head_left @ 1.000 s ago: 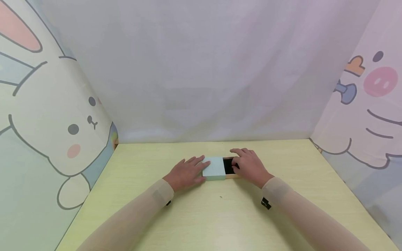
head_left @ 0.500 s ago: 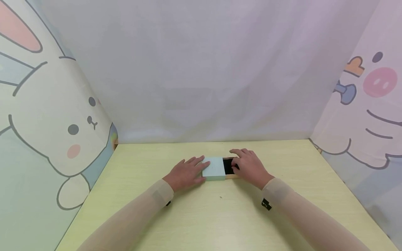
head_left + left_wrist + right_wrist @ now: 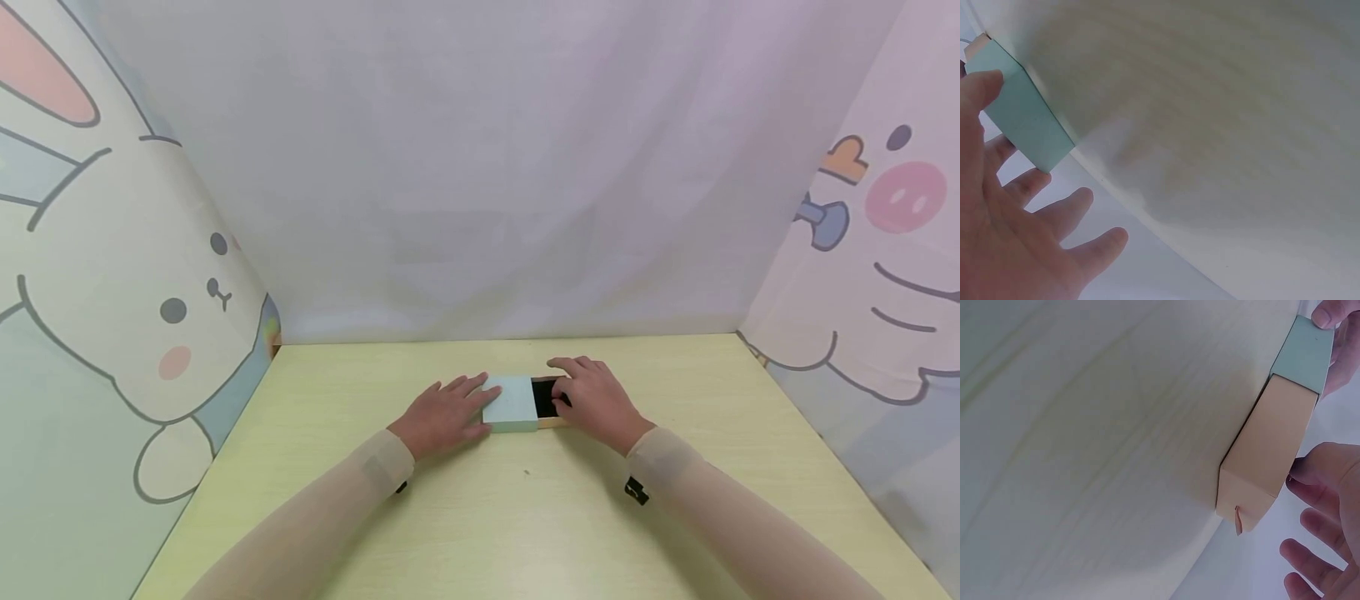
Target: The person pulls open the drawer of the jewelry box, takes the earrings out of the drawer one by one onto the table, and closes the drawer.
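Observation:
A small drawer box stands on the table, its mint-green sleeve (image 3: 516, 403) on the left and its peach drawer (image 3: 1266, 437) slid partly out to the right. The drawer's black inside (image 3: 543, 400) shows between sleeve and fingers. My left hand (image 3: 442, 415) holds the sleeve's left end, thumb on the near side, index finger over the top. My right hand (image 3: 598, 402) dips thumb and index fingertips together into the drawer near its right end; the other fingers spread behind. I cannot tell what lies between those fingertips. A short ribbon tab (image 3: 1239, 520) hangs from the drawer's end.
The pale wooden table (image 3: 495, 517) reaches back to a white curtain (image 3: 480, 208). Side cloths with a cartoon rabbit (image 3: 135, 275) and another cartoon animal (image 3: 892, 275) border it left and right.
Both hands and the box have kept almost the same place and posture; only the head view has shifted very slightly.

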The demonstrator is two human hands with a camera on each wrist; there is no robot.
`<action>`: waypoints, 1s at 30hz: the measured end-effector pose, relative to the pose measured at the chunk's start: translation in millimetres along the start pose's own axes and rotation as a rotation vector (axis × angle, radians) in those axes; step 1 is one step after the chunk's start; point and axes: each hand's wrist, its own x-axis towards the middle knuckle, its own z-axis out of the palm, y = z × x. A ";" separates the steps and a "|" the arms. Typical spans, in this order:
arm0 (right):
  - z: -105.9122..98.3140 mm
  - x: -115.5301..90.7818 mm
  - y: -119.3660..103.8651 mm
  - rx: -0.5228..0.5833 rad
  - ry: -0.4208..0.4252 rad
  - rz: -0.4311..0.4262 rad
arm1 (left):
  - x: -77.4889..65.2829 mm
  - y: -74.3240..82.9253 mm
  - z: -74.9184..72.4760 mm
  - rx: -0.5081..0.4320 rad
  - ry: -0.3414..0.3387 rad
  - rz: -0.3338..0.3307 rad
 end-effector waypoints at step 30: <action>-2.9 -5.4 -7.3 0.010 0.020 -0.020 | -0.5 -0.6 0.3 -0.004 -0.002 0.003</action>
